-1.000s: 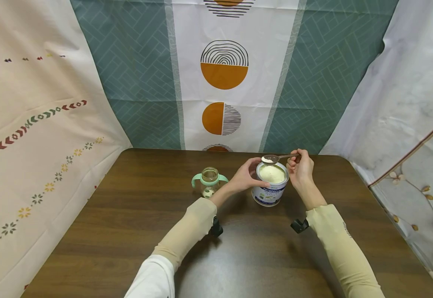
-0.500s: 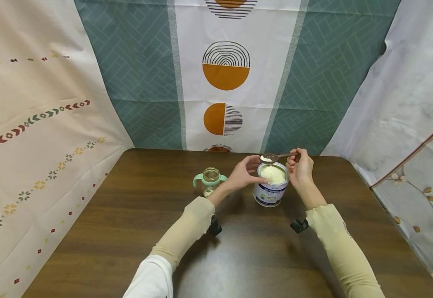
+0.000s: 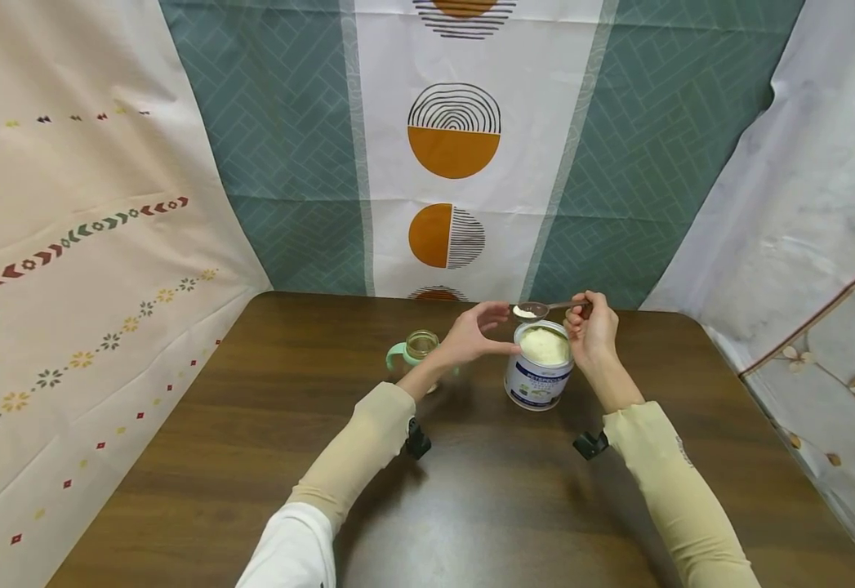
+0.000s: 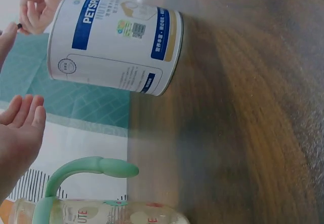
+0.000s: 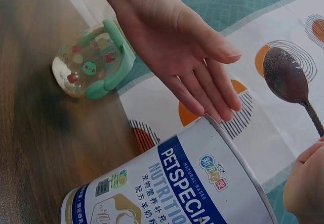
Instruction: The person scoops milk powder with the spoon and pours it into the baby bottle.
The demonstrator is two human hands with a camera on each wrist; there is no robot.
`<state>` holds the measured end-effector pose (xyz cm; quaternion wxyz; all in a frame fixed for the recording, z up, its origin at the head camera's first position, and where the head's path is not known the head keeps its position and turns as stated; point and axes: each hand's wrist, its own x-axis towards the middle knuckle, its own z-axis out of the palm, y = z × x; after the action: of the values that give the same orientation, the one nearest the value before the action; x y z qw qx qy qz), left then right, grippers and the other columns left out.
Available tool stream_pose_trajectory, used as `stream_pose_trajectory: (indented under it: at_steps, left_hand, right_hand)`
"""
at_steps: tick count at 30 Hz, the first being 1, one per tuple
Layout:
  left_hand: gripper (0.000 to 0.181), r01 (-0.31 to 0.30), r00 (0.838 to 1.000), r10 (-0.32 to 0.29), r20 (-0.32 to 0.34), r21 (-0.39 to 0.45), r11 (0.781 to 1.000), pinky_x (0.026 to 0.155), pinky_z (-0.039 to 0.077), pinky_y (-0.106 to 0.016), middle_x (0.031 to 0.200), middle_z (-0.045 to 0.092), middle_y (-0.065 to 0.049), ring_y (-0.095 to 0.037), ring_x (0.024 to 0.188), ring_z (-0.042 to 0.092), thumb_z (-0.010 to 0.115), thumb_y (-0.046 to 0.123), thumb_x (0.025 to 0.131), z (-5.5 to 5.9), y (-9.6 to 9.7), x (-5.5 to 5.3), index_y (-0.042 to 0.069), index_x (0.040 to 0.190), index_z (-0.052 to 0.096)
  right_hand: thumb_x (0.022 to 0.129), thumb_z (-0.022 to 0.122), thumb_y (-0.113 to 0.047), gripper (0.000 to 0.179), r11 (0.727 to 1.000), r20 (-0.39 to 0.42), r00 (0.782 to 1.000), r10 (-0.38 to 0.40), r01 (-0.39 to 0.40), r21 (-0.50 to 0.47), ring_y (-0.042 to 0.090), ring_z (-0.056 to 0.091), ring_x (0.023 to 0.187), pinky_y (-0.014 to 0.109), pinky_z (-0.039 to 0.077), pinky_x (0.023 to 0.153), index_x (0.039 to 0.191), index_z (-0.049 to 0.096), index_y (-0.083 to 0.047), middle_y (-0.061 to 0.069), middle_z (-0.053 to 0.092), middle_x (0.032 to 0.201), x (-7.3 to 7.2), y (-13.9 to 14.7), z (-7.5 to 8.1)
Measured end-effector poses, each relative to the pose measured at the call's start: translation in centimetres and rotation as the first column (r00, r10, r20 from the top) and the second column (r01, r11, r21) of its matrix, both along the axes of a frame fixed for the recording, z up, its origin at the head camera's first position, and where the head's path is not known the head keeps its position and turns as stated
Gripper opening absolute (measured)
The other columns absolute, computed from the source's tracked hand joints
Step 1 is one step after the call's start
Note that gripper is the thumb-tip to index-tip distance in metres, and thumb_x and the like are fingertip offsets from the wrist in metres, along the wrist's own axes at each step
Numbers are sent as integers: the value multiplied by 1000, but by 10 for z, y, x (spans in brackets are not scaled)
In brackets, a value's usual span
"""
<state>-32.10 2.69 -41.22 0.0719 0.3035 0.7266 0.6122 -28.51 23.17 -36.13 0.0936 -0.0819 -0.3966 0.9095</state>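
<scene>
My right hand pinches the handle of a dark spoon, its bowl holding some white powder above the far rim of a tin. The white and blue milk powder tin stands upright and uncovered, filled with pale yellow powder. Beside its rim, my left hand is held with fingers extended and thumb apart, holding nothing. The right wrist view shows that left palm with the spoon's underside farther right. Behind the left wrist stands a lidless baby bottle with green handles and white powder at its bottom.
The brown wooden table ends at a patterned cloth backdrop. Cloth hangs along the left side, and a floral sheet borders the right. A small black camera sits at the right wrist.
My left hand has come off the tin's rim and shifted left, partly covering the bottle in the head view. The right hand keeps the spoon over the tin, nearly still.
</scene>
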Motion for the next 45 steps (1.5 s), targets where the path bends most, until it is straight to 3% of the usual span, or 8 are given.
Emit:
stream_pose_trajectory:
  at_steps: [8,25,33,45]
  left_hand:
    - [71,-14,1000,13,-15,-40,999,111,40,-29,139,52,-16,-25,129,51,82,7,75,3,-3,2,5,137,48]
    - [71,67,998,-66,19,-40,997,117,32,-41,145,44,-19,-31,136,44,75,2,80,15,-13,-1,-2,142,40]
    - [70,100,995,-101,-4,-80,992,116,33,-41,146,44,-17,-30,135,45,74,3,82,19,-21,-5,-2,142,39]
    - [74,143,989,-137,50,-147,979,119,29,-43,148,41,-21,-33,140,39,72,5,84,29,-37,-6,-2,146,34]
  right_hand:
    - [102,38,-15,43,1000,11,1000,1,-1,13,6,36,41,15,25,38,65,58,-7,-2,46,52,-1,-1,-1]
    - [102,39,-16,41,1000,17,1000,10,-10,4,7,35,42,15,25,39,67,58,-6,-1,47,54,-2,-2,0]
    - [103,38,-16,42,999,16,999,27,-28,32,7,35,43,15,26,40,67,58,-7,-2,47,55,0,-5,2]
    - [103,37,-16,42,996,13,997,79,-80,47,7,41,44,14,30,39,68,59,-7,-2,49,57,-2,-12,1]
